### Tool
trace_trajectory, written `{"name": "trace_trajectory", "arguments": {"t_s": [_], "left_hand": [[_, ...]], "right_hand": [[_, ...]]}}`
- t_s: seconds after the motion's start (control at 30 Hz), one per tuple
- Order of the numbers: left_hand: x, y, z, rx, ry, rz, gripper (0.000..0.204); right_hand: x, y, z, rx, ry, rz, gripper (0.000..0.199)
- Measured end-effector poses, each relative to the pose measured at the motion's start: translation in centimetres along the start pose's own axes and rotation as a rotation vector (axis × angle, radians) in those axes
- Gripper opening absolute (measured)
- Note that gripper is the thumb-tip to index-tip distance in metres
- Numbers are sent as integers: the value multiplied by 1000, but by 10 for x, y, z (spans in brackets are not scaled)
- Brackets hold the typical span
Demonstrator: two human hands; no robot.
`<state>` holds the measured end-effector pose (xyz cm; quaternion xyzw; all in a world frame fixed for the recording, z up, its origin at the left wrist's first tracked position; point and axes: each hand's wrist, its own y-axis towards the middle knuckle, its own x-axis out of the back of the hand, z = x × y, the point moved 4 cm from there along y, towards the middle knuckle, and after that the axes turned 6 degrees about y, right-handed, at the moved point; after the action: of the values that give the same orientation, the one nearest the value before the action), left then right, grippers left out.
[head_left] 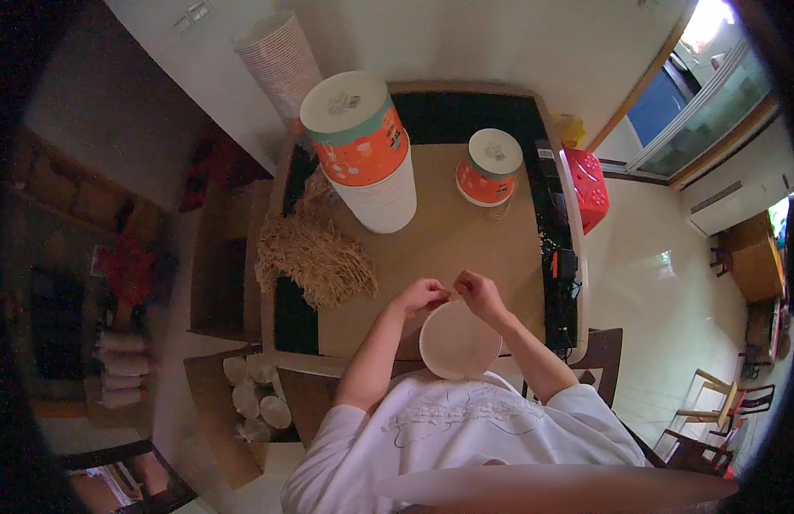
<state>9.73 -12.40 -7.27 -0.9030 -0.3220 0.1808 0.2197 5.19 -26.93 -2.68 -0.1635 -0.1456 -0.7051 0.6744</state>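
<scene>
A white paper bucket (459,341) leans against my shirt at the table's near edge, its round opening facing up toward me. At its far rim my left hand (423,295) and my right hand (480,293) come close together, fingers pinched. Whatever lies between the fingertips is too small to make out. Left of my hands lies a heap of tan twine pieces (316,261). Beyond it rises a tall stack of upside-down paper buckets (376,184), the top one orange and green. An orange and green bucket (487,171) stands upside down at the far right, with a bit of twine by its rim.
Brown cardboard (448,248) covers the tabletop over a dark green surface. Another tall stack of white buckets (281,64) leans by the wall. Black cables and an orange-black device (564,264) line the right edge, beside a red stool (585,188). A box of white cups (258,398) sits lower left.
</scene>
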Motion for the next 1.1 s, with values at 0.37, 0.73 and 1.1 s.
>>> {"name": "trace_trajectory", "arguments": {"t_s": [0.37, 0.73, 1.1], "left_hand": [[-7, 6, 17, 73, -297, -172, 2], [-4, -3, 8, -67, 75, -217, 16], [-13, -17, -21, -352, 251, -209, 16]], "right_hand": [[-2, -1, 11, -15, 109, 106, 6], [-3, -2, 2, -100, 138, 101, 7], [0, 1, -10, -76, 163, 53, 6]]}}
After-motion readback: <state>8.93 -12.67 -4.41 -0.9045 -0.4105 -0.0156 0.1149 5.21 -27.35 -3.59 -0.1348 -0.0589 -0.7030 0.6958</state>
